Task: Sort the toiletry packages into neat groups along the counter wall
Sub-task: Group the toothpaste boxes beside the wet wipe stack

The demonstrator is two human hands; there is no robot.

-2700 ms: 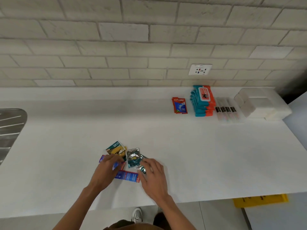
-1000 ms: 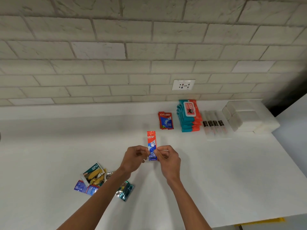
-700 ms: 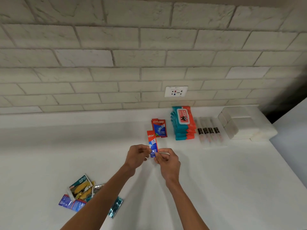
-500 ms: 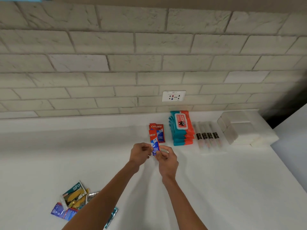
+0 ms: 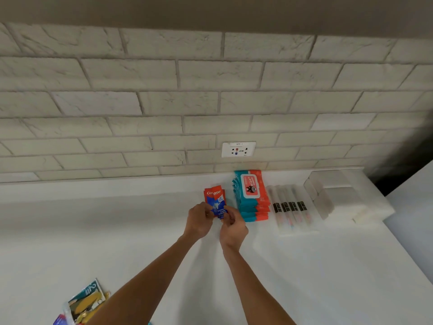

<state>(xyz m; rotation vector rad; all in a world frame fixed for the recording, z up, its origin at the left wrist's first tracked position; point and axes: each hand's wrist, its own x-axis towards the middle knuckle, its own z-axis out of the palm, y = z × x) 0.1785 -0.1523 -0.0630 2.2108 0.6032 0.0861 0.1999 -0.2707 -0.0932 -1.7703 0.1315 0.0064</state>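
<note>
A red and blue toothpaste sachet (image 5: 216, 202) lies over the small toothpaste pile near the wall. My left hand (image 5: 198, 220) pinches its lower left edge and my right hand (image 5: 233, 225) pinches its lower right edge. Right of it stands a stack of teal and orange wipe packs (image 5: 251, 195). Further right lies a row of clear wrapped toothbrushes (image 5: 290, 208), then stacked white tissue packs (image 5: 337, 198). A loose heap of mixed sachets (image 5: 85, 303) sits at the front left, partly hidden by my left forearm.
The white counter (image 5: 93, 231) runs along a pale brick wall with a socket plate (image 5: 238, 149) above the wipes. A dark gap and another white surface (image 5: 412, 207) border the counter on the right.
Both hands lifted a toothpaste sachet from the front heap and carried it forward to the toothpaste pile by the wall. The view rose toward the wall.
</note>
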